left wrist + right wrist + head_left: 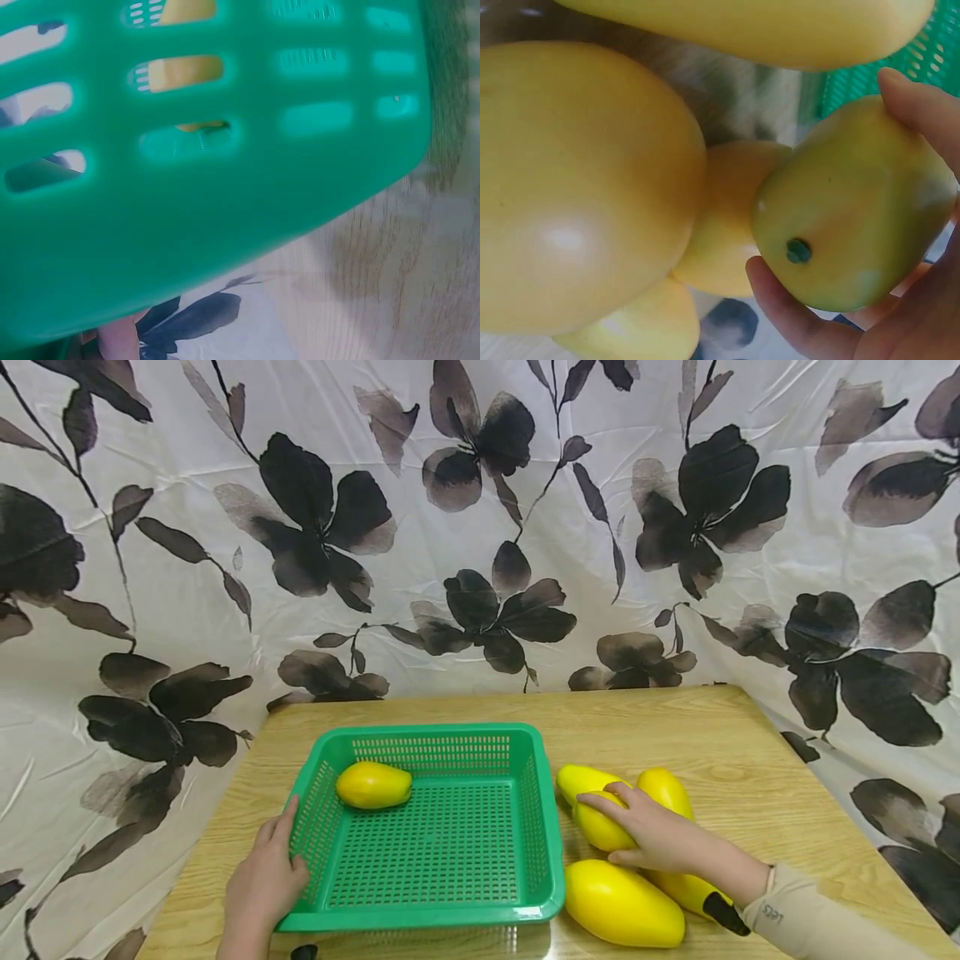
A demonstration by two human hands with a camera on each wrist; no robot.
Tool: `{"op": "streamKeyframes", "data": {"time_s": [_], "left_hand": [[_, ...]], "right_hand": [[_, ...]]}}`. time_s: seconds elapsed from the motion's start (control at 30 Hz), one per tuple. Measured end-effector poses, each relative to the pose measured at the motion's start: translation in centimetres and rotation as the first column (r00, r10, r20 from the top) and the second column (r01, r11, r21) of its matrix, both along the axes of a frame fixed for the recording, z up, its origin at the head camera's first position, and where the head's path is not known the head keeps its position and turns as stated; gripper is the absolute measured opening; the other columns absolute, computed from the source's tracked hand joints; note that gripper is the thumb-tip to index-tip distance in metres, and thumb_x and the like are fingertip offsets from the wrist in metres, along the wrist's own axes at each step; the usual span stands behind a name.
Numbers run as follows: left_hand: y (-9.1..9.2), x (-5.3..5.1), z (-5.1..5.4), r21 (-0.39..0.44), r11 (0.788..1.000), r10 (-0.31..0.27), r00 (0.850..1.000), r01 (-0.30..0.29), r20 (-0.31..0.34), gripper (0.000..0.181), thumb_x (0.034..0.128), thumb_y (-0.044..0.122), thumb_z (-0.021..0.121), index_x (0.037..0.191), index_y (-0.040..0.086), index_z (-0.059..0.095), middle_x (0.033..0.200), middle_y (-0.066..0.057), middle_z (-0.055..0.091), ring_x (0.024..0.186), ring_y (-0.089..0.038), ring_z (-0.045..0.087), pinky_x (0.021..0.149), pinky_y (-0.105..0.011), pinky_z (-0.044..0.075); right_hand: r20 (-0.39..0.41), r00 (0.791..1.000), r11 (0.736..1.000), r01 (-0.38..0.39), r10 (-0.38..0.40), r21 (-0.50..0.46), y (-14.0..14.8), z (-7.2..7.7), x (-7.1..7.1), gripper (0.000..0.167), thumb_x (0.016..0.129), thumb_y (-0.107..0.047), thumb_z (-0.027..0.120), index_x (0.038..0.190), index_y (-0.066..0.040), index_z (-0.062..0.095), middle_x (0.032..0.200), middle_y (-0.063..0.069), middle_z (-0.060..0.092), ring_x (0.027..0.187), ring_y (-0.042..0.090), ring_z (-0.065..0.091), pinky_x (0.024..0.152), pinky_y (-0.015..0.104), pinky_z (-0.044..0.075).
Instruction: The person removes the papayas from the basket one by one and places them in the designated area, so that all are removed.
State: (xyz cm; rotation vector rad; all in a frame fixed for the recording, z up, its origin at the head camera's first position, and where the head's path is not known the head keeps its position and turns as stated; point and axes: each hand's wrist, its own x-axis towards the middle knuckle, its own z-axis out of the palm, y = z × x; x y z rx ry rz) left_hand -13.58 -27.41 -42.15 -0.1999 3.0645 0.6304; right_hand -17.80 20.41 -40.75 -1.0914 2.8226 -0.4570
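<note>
A green plastic basket [431, 920] stands on the table, with one yellow mango [373, 785] lying in its back left part. My left hand [264, 881] grips the basket's left rim; in the left wrist view the basket wall hides most of that hand, leaving a bit of finger [118, 339] visible. To the right of the basket, my right hand [660, 831] holds a yellow-green mango [847, 217] with a small green stem nub, thumb and fingers spread around its sides. More yellow fruits lie close about this hand, among them a large papaya-like one [622, 903] in front.
Behind the held mango lie a long yellow fruit [585, 779] and a rounded one [666, 789]. A yellow fruit with a black end [723, 912] sits partly under the right forearm. The wooden table [637, 718] ends at a floral cloth [480, 527].
</note>
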Motion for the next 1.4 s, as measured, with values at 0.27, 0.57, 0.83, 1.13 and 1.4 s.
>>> {"op": "streamKeyframes", "data": {"time_s": [0.27,0.57,0.83,1.13,1.4], "left_hand": [[0.1,0.0,0.1,-0.003,1.000,0.006,1.000,-0.006,0.001,0.079,0.0785,0.002,0.050,0.147,0.006,0.011,0.132,-0.030,0.031,0.063,-0.026,0.051,0.049,-0.035,0.038],[0.1,0.0,0.1,-0.002,1.000,0.002,1.000,-0.002,-0.006,0.078,0.0785,0.002,0.050,0.147,0.006,0.012,0.132,-0.030,0.032,0.065,-0.027,0.052,0.049,-0.035,0.039],[0.0,0.0,0.0,-0.004,1.000,0.004,1.000,-0.004,-0.002,0.079,0.0783,0.002,0.050,0.147,0.007,0.012,0.132,-0.029,0.032,0.064,-0.026,0.051,0.050,-0.036,0.039],[0.0,0.0,-0.1,0.010,1.000,0.007,1.000,-0.007,0.002,0.079,0.0786,0.002,0.050,0.147,0.007,0.011,0.133,-0.029,0.032,0.061,-0.024,0.049,0.049,-0.034,0.037],[0.0,0.0,0.0,0.007,1.000,0.004,1.000,-0.004,0.002,0.079,0.0788,0.002,0.050,0.147,0.007,0.011,0.132,-0.029,0.031,0.062,-0.025,0.049,0.049,-0.035,0.038]], "right_hand": [[-0.013,1.000,1.000,0.005,-0.004,0.007,0.0,-0.4,0.2,0.075,0.074,-0.024,0.075,0.138,-0.016,0.036,0.122,0.021,0.043,0.106,0.036,0.046,0.076,0.045,0.047],[-0.021,1.000,1.000,0.002,-0.002,0.008,0.1,-0.4,0.2,0.073,0.074,-0.022,0.075,0.137,-0.015,0.038,0.118,0.017,0.044,0.099,0.029,0.048,0.073,0.041,0.047],[-0.006,1.000,1.000,0.006,-0.006,0.001,0.0,-0.3,0.1,0.074,0.075,-0.024,0.074,0.138,-0.017,0.037,0.119,0.017,0.044,0.095,0.026,0.048,0.070,0.036,0.048],[0.019,1.000,1.000,0.003,-0.003,0.000,-0.3,1.1,-0.6,0.072,0.077,-0.024,0.072,0.139,-0.016,0.035,0.122,0.018,0.043,0.097,0.029,0.049,0.065,0.032,0.047],[-0.111,0.993,0.999,-0.049,0.049,-0.001,-0.8,2.2,-1.4,0.071,0.078,-0.025,0.071,0.138,-0.012,0.036,0.120,0.020,0.045,0.100,0.033,0.050,0.073,0.043,0.049]]}}
